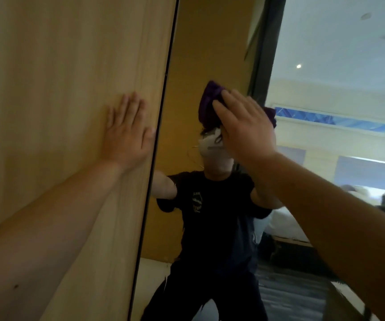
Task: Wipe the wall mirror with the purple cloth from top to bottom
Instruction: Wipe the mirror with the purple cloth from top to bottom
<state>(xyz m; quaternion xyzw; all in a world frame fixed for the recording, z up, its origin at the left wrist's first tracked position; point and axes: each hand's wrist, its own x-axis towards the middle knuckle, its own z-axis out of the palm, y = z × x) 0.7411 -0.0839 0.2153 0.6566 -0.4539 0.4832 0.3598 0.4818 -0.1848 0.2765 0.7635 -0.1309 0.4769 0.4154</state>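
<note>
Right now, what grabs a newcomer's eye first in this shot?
The right hand in the middle of the picture, pressing a purple cloth flat against the wall mirror with straight fingers. Next, the left hand, spread flat on the wooden panel just left of the mirror's dark edge. The mirror shows the person's dark shirt and a bright room behind.

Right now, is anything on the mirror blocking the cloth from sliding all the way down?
Nothing visible does. The right hand presses the purple cloth flat on the mirror, and the glass below it shows only reflections. The left hand rests on the wooden wall, beside the mirror's edge, off the glass.
</note>
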